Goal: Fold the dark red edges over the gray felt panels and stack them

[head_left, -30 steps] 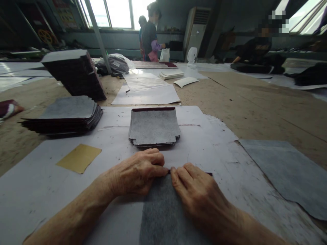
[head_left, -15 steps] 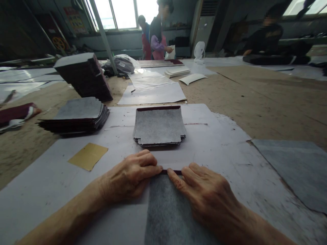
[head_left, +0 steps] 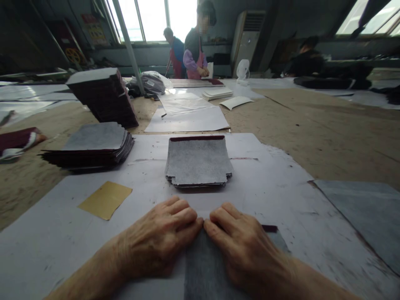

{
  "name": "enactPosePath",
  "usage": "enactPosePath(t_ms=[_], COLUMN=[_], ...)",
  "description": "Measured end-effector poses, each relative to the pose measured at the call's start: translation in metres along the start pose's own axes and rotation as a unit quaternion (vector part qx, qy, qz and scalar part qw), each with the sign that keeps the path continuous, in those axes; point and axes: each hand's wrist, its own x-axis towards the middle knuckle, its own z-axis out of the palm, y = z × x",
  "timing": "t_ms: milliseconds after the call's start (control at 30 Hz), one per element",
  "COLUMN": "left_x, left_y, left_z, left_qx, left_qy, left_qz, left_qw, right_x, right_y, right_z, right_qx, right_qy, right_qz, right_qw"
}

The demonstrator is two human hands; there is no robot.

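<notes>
A grey-backed fabric piece point(head_left: 203, 271) lies in front of me on white paper, with a narrow maroon folded strip along its far edge. My left hand point(head_left: 170, 233), fingers curled, pinches that edge at its left end. Close beside it, thumb near thumb, my right hand point(head_left: 240, 241) is closed on the same edge and covers much of it. Some maroon strip shows right of my right hand. Just beyond my hands sits a small stack of similar grey pieces point(head_left: 197, 162), the top one with a maroon far edge.
Left of centre are a yellow card point(head_left: 105, 200), a low stack of grey and maroon pieces point(head_left: 93, 141) and a taller leaning stack point(head_left: 103, 96). A grey sheet point(head_left: 359, 212) lies at right. White sheets point(head_left: 187, 118), a small fan point(head_left: 243, 71) and several people are farther back.
Both hands have drawn closer together at the folded edge. More of the maroon strip now shows to the right of my right hand. The view has tilted slightly upward.
</notes>
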Motion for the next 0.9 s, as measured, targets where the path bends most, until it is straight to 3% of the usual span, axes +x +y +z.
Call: enactPosePath(t_ms=[167,300,367,733,900], left_x=[-0.011,-0.013,-0.013,-0.012,-0.012], left_y=[-0.003,-0.002,-0.001,-0.003,-0.002], left_z=[-0.012,-0.015,-0.015,-0.014,-0.013], left_qx=[-0.065,-0.098,-0.09,-0.047,-0.048], left_qy=[0.056,-0.041,-0.062,-0.068,-0.059], left_qz=[-0.058,-0.076,-0.081,-0.075,-0.069], left_qw=[0.995,0.991,0.991,0.994,0.995], right_x=[-0.005,-0.003,-0.002,-0.001,0.003], right_y=[0.006,0.008,0.01,0.013,0.009], right_z=[0.005,0.005,0.005,0.005,0.003], right_qx=[0.059,0.075,0.073,0.028,0.001], right_qy=[0.014,0.013,0.005,-0.019,-0.074], right_qz=[0.025,0.013,0.002,-0.008,-0.021], right_qw=[0.998,0.997,0.997,0.999,0.997])
